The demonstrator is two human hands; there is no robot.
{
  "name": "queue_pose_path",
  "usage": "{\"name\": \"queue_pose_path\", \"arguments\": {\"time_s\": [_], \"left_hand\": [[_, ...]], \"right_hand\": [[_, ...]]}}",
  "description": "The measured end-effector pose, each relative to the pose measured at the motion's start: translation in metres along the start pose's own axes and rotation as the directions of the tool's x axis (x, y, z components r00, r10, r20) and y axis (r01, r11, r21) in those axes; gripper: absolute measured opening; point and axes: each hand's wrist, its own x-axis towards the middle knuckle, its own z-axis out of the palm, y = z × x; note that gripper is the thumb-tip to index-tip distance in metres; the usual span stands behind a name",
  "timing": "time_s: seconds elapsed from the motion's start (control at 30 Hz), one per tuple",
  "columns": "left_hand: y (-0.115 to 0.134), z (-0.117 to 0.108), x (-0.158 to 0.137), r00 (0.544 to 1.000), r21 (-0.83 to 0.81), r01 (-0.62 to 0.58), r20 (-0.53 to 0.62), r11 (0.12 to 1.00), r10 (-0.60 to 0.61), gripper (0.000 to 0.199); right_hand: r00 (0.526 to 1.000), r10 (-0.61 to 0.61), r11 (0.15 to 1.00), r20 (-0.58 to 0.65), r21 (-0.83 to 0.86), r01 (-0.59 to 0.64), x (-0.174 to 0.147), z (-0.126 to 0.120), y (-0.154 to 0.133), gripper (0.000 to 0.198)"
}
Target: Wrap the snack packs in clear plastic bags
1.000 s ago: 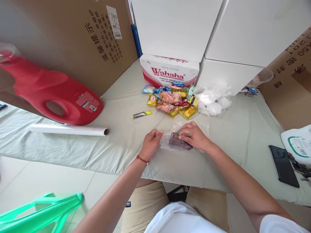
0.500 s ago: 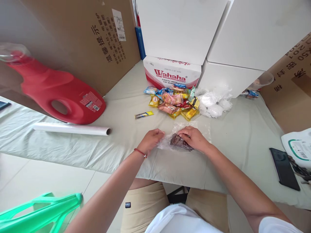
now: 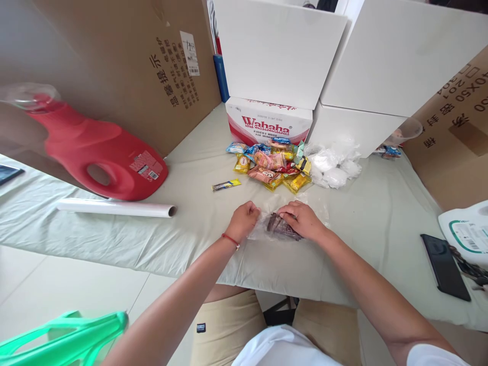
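My left hand (image 3: 245, 220) is closed, its fingers pinching the left edge of a clear plastic bag (image 3: 261, 230) on the cloth-covered table. Inside or under the film lie dark brown packets (image 3: 282, 226); their exact kind I cannot make out. My right hand (image 3: 301, 218) rests over these packets from the right, fingers curled down on the bag and thumb tucked toward them. Part of the bag spreads flat behind the right hand. Just beyond are a pile of wrapped snacks (image 3: 270, 160) and a single slim yellow-and-dark sachet (image 3: 226, 185).
Crumpled clear bags with white contents (image 3: 335, 170) lie right of the snacks, before a Wahaba-style water carton (image 3: 267, 124). A white roll (image 3: 118, 208) and red detergent bottle (image 3: 110, 157) are at left. A phone (image 3: 445, 267) and white bottle (image 3: 467, 231) sit at right.
My left hand has shifted slightly right along with the bag's edge, toward the dark packets. My right hand stays over them. The whole view has tilted a little.
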Motion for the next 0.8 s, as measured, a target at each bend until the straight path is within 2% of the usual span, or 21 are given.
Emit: {"name": "queue_pose_path", "arguments": {"time_s": [0.1,0.3,0.37,0.4,0.43,0.47,0.53,0.6,0.63,0.67,0.7,0.73,0.77,0.8], "left_hand": [[-0.011,-0.005,-0.006,0.993,-0.087,0.092,-0.066,0.992,-0.097,0.02],[-0.02,-0.016,-0.013,0.962,-0.15,0.259,-0.053,0.954,-0.27,0.021],[-0.022,-0.021,-0.012,0.957,-0.138,0.224,-0.156,0.965,-0.244,0.022],[-0.023,-0.024,-0.013,0.944,-0.125,0.183,-0.253,0.975,-0.21,0.021],[-0.023,-0.028,-0.015,0.913,-0.106,0.134,-0.372,0.985,-0.165,0.02],[-0.022,-0.031,-0.019,0.861,-0.074,0.081,-0.498,0.994,-0.107,0.018],[-0.014,-0.034,-0.035,0.706,0.04,-0.023,-0.707,0.999,0.045,0.013],[0.001,-0.03,-0.058,0.575,0.244,-0.131,-0.771,0.961,0.274,0.01],[0.009,-0.024,-0.069,0.56,0.374,-0.218,-0.709,0.902,0.429,0.009],[0.017,-0.016,-0.079,0.588,0.484,-0.338,-0.561,0.807,0.583,0.009],[0.024,-0.007,-0.086,0.612,0.562,-0.463,-0.357,0.686,0.706,0.014],[0.03,0.004,-0.089,0.629,0.588,-0.574,-0.127,0.569,0.766,0.02],[0.033,0.015,-0.089,0.637,0.584,-0.645,0.055,0.493,0.769,0.026],[0.034,0.025,-0.085,0.657,0.583,-0.669,0.173,0.461,0.734,0.032]], "right_hand": [[0.997,0.068,0.997,-0.038,0.04,-0.066,-0.004,-0.003,0.001,0.022],[0.975,0.206,0.979,-0.079,0.012,-0.206,-0.008,-0.001,0.006,0.02],[0.971,0.219,0.975,-0.091,-0.026,-0.222,-0.006,0.001,0.009,0.02],[0.969,0.226,0.972,-0.095,-0.042,-0.231,-0.006,0.002,0.01,0.02],[0.968,0.234,0.969,-0.095,-0.054,-0.24,-0.005,0.004,0.011,0.02],[0.965,0.244,0.966,-0.094,-0.065,-0.25,-0.004,0.005,0.011,0.02],[0.96,0.264,0.959,-0.09,-0.081,-0.271,-0.003,0.006,0.012,0.02],[0.957,0.277,0.954,-0.085,-0.098,-0.285,-0.003,0.008,0.011,0.021],[0.956,0.281,0.951,-0.084,-0.108,-0.289,-0.003,0.008,0.011,0.021],[0.956,0.28,0.95,-0.084,-0.118,-0.288,-0.003,0.009,0.01,0.021],[0.957,0.275,0.95,-0.087,-0.128,-0.285,-0.003,0.01,0.009,0.022],[0.958,0.271,0.95,-0.091,-0.137,-0.281,-0.002,0.011,0.008,0.022],[0.96,0.265,0.95,-0.093,-0.145,-0.277,-0.002,0.011,0.008,0.021],[0.961,0.259,0.951,-0.093,-0.152,-0.271,-0.002,0.011,0.007,0.021]]}}
